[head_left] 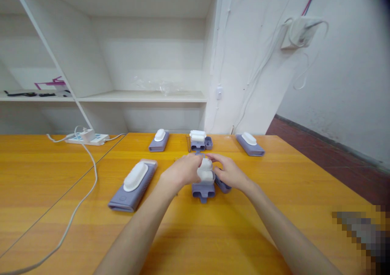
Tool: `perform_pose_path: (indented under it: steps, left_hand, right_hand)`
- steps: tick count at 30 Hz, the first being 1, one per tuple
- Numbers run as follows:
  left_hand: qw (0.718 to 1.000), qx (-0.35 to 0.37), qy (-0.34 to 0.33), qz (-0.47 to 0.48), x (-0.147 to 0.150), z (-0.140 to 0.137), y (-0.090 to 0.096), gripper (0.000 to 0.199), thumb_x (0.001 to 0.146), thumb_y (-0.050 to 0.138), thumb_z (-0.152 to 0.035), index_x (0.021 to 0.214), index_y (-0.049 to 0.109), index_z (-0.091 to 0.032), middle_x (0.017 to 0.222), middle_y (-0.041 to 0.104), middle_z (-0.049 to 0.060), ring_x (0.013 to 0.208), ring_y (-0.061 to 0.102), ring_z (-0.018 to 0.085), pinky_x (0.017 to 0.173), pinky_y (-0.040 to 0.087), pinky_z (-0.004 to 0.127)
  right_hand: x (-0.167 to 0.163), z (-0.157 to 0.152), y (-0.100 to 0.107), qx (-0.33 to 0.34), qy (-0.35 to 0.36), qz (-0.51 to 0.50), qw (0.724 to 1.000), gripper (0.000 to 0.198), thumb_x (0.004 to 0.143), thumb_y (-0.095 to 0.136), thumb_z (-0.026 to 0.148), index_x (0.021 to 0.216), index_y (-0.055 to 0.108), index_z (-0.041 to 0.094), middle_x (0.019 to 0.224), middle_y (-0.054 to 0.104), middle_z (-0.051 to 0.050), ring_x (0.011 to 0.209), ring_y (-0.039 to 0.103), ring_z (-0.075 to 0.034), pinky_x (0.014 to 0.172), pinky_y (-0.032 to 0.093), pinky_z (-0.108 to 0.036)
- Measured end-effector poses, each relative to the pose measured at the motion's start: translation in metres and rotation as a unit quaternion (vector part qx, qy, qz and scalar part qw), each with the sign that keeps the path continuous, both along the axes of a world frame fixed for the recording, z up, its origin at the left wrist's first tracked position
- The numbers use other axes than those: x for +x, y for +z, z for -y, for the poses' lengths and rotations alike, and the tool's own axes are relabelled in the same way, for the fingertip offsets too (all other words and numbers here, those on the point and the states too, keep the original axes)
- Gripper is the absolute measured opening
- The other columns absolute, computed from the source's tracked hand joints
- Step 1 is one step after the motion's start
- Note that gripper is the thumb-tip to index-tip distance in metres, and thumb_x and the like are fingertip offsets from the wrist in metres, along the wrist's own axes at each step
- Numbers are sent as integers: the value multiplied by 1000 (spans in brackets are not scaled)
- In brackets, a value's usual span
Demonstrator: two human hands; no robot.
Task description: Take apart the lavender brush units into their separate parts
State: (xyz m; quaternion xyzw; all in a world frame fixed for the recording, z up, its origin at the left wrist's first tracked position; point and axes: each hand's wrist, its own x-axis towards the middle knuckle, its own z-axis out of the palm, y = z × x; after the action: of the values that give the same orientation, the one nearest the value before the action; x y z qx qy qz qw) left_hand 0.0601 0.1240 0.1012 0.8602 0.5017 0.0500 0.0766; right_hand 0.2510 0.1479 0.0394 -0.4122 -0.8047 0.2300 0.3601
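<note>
A purple-grey holder (203, 190) with two openings in its front stands before me, bearing white rounded pieces (206, 176). My left hand (184, 170) curls round their left side, thumb low and fingers at the back. From the right, my right hand (230, 172) reaches in with bent fingers, its index fingertip at the back of the white pieces and its thumb beside them. Partly under that hand lies a small purple-grey part (223, 184). Some fingertips of the left hand are hidden behind the white pieces.
Behind stands a similar holder (198, 146) with white rolls. Flat purple-grey items bearing white oval pieces lie at left (131, 189), back left (159, 143) and back right (250, 146). A power strip (99, 139) and white cable (88, 202) occupy the left. White shelving (143, 96) rises behind.
</note>
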Motion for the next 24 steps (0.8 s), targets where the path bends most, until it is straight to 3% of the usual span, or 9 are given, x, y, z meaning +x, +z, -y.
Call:
perform_pose_path:
  steps: [8,14,19,24]
  left_hand:
    - [999,15,5,30,-3,-2,2,38,64,70,-35,95,56,-19,96,62,8,86,60,26,71,46,32]
    - [984,72,-7,161,-9,-21,-9,50,77,58,-53,111,53,-17,116,56,13,108,53,27,91,42,38]
    - [975,1,-18,220,-6,-39,-31,53,88,42,-52,124,49,-13,127,54,15,117,50,26,99,38,37]
    - [969,-63,-22,239,-4,-46,-45,52,89,38,-51,123,49,-14,122,59,14,110,56,25,93,43,36]
  right_hand:
    - [2,1,2,-12,-4,2,1000,48,73,47,8,118,59,19,117,63,-6,108,58,-19,99,42,-40]
    - [0,4,6,66,-69,10,995,48,74,44,8,120,55,16,115,61,-8,97,59,-18,92,46,-39]
    - [-7,42,-1,150,-206,-27,967,28,86,46,23,112,54,17,97,58,-8,86,58,-19,76,49,-34]
    - [-16,92,-28,160,-186,78,966,27,89,46,30,113,48,18,100,55,-10,92,57,-23,78,49,-37]
